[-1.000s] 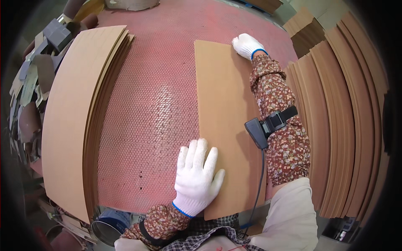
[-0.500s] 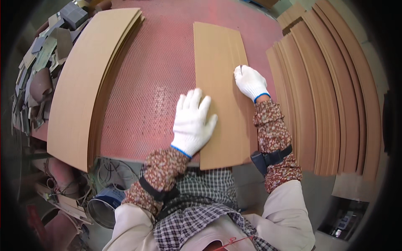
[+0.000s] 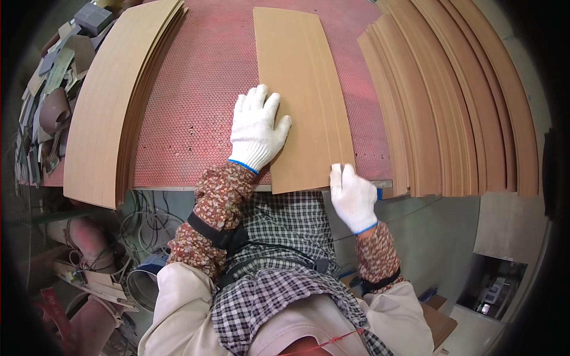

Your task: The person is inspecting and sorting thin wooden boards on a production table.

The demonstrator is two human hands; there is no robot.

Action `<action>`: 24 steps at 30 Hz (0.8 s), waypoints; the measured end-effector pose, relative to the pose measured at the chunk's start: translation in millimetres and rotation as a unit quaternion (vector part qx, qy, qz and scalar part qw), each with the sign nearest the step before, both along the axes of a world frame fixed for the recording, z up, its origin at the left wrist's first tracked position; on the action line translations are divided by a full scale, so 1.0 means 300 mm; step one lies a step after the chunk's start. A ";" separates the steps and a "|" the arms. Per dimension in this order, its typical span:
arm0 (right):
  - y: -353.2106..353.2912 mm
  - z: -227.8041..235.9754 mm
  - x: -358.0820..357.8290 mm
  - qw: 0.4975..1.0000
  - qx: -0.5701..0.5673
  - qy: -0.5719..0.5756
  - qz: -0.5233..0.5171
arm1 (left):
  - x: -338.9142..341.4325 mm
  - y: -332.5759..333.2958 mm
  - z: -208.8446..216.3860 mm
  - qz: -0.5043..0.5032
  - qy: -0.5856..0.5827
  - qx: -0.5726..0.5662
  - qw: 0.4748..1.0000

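A long tan wood-look board [image 3: 309,101] lies lengthwise on the red, mesh-textured table [image 3: 196,113], its near end at the table's front edge. My left hand [image 3: 256,130], in a white knitted glove, rests at the board's left edge with fingers stretched out and thumb spread over the board. At the near right corner of the board is my right hand [image 3: 354,199], gloved the same way. Its fingers are curled together, and anything inside them is too small or hidden to make out.
A stack of similar boards [image 3: 119,95] stands to the left, and several more stacked boards [image 3: 442,101] line the right side. Offcuts and scraps [image 3: 56,89] pile up at the far left. Below the table's left front sit cables [image 3: 145,219] and a metal bucket [image 3: 144,285].
My right hand has come down along the board's right edge toward me, to its near corner. My left hand stays flat by the left edge. The whole view has shifted.
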State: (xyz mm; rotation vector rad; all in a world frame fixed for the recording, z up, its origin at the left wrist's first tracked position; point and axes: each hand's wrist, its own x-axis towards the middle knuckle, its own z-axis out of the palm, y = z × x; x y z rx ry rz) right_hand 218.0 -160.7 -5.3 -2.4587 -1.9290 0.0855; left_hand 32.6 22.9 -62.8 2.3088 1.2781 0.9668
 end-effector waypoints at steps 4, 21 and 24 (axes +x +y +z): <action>-0.139 -0.010 -0.059 0.997 0.067 -0.027 -0.005 | -0.015 -0.016 0.003 0.007 -0.006 0.029 1.000; -0.089 0.012 -0.114 0.999 0.046 0.013 0.013 | 0.004 0.029 -0.006 0.006 0.001 0.002 1.000; -0.102 0.035 -0.126 0.999 0.037 0.009 0.011 | -0.005 0.007 0.019 0.002 0.000 -0.009 1.000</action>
